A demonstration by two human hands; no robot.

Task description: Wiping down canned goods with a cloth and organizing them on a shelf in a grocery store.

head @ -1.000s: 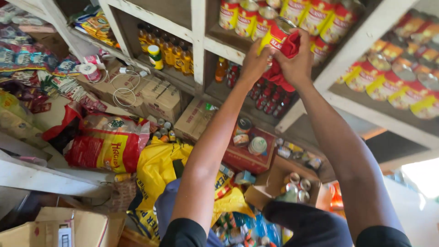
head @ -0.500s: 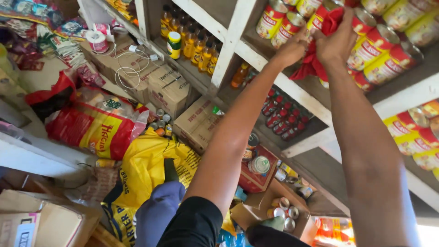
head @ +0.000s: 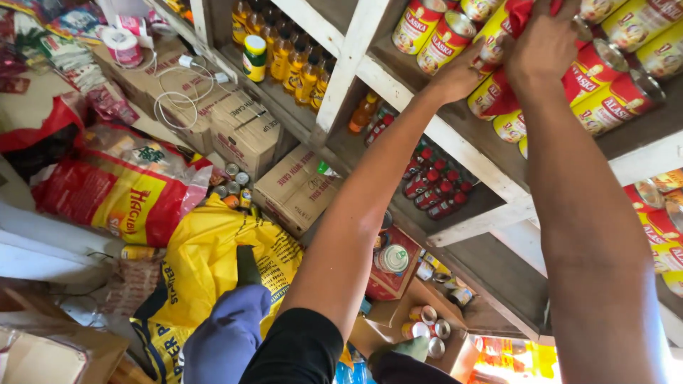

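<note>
So you've got both arms stretched up to the white wooden shelf [head: 455, 146] at the upper right, working a red cloth [head: 523, 18] in among the cans [head: 445, 35] stacked there. The cans lie on their sides with their long axis running front to back, round ends facing out at you, and the cloth hangs bunched and runs roughly down and left between them. Your right hand [head: 548, 46] is on top of the cloth with the fingers curled down tight around it, so that's a closed grip on the cloth, though the fingertips themselves are hidden from here. Your left hand [head: 466, 71] is lower and just left of it, fingers bent in against a can and the lower part of the cloth; can't tell if it's really pinching anything or just pressing. Compared to half a second back, your hands look closer and higher in view and the shelves have slid left, so your head has tipped up more, but both hands are on the same spot with the cloth. Down below, near left, there's a yellow sack [head: 213, 263], a red sack [head: 114, 195] and some cardboard boxes [head: 245, 131], with small orange bottles [head: 295, 60] on the shelf further left.
</note>
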